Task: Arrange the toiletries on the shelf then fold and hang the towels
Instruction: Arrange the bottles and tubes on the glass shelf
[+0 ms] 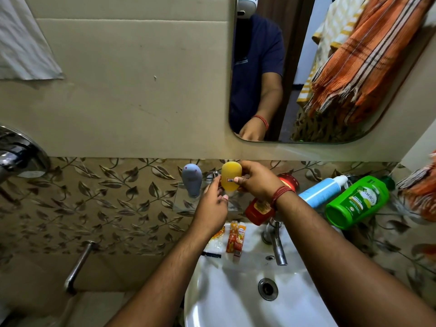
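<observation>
As the right hand [256, 182] grips a yellow bottle [231, 177] above the glass shelf [186, 204], the left hand [213, 205] pinches its white cap from below. A grey bottle [191, 179] stands on the shelf at nine o'clock of the yellow one. At three o'clock lie red [259, 210], blue [320, 191] and green [357, 200] bottles. Orange sachets [236, 237] rest on the sink [236, 291] rim at six o'clock.

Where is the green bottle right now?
In the head view the green bottle lies on its side at the right, beside the blue bottle, above the sink.
</observation>
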